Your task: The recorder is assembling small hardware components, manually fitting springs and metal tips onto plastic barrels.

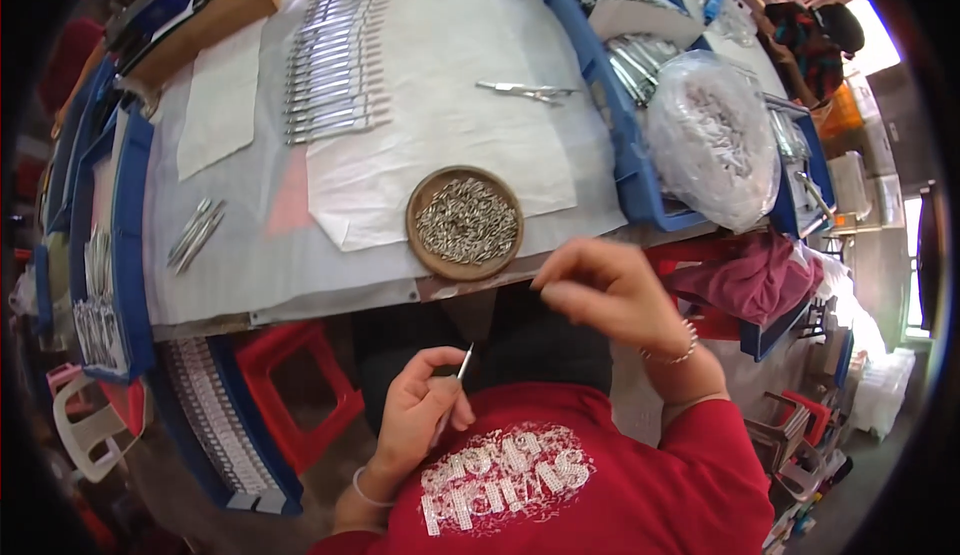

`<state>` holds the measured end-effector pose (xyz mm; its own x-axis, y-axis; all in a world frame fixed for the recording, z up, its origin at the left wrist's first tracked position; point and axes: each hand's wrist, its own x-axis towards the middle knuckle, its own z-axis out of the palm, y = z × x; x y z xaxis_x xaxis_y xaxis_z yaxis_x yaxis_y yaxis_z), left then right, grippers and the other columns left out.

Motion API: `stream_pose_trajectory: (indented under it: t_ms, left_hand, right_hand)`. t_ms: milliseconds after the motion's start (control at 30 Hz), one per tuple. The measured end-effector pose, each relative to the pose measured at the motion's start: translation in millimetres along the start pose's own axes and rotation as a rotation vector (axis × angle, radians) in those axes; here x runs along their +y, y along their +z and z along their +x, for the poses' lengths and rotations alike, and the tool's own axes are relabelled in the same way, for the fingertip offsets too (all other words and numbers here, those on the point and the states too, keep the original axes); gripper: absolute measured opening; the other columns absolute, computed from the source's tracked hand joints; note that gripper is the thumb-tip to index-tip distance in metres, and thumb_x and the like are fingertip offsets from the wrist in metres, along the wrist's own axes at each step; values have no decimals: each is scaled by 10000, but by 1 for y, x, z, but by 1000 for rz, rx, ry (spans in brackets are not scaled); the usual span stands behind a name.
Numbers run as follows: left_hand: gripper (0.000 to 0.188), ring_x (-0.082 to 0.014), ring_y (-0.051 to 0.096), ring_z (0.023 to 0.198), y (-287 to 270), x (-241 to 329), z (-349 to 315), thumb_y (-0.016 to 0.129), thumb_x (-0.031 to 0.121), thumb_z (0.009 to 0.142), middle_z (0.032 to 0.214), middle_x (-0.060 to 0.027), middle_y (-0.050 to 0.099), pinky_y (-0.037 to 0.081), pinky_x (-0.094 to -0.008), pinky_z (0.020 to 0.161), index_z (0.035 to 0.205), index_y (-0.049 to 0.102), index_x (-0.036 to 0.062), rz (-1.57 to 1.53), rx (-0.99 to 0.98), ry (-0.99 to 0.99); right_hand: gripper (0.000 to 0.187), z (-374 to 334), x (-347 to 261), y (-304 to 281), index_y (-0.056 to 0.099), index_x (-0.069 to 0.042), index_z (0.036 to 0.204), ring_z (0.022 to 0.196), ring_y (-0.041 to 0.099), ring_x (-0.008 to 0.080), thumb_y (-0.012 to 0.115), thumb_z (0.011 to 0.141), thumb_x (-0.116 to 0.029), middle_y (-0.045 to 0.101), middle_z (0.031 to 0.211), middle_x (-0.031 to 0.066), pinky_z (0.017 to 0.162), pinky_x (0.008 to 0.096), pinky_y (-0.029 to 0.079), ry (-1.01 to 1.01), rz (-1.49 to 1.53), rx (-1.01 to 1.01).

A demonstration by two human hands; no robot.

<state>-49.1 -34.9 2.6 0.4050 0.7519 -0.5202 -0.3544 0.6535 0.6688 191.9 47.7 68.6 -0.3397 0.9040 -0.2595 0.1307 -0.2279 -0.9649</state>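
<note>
My left hand (420, 401) is closed around a slim silver metal rod (465, 363), its narrow tip pointing up above my lap. Most of the rod is hidden in my fingers. My right hand (612, 290) hovers by the table's front edge, thumb and forefinger drawn together; anything between them is too small to make out. Just left of it a round brown bowl (413, 217) holds a heap of small shiny metal pieces (468, 221). The bowl sits at the front of a white cloth (440, 160).
Slim silver tools (340, 55) lie in a long row on the cloth, with a scissor-handled metal tool (530, 91) farther right. Several loose rods (197, 235) rest at left. A blue crate (628, 190) at right holds a clear bag (712, 140) of parts. A red stool (290, 395) stands below.
</note>
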Motion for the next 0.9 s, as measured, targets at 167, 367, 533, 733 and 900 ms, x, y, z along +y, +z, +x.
stream_pose_trajectory:
  t_ms: [167,367,533,733,900]
  left_hand:
    - [94,-80,500,555,-10,-4,-3,532,30,880,649,-27,530,402,-187,524,909,445,51,-45,19,93]
    - [220,-107,549,828,-5,7,-28,526,15,874,928,-61,573,458,-222,743,1090,489,5,39,55,122]
    - [179,-94,492,608,-9,0,-39,526,19,859,697,-42,526,413,-224,598,1031,486,-10,216,253,246]
    - [79,-72,443,580,-8,7,-37,511,3,869,663,-6,476,361,-204,554,942,494,27,133,190,295]
    - [130,-130,499,597,-7,9,-30,553,14,849,661,-55,515,411,-254,583,959,547,-54,-35,82,324]
  right_hand:
    - [97,68,-39,-53,575,-4,879,600,510,89,599,826,-82,566,702,50,541,237,407,-466,-804,222]
    - [67,168,-21,-88,579,-32,804,858,598,273,547,752,-59,612,815,126,725,350,487,-514,-1568,145]
    - [135,189,-6,-73,673,-80,816,815,654,244,569,742,-34,662,884,106,641,338,536,-342,-1781,41]
    - [92,171,-13,-69,576,24,835,787,633,265,542,765,-24,595,858,150,638,345,521,-430,-1808,181]
    - [74,67,-64,-28,523,-33,851,655,575,274,544,781,-43,528,745,106,537,356,457,-704,-1382,263]
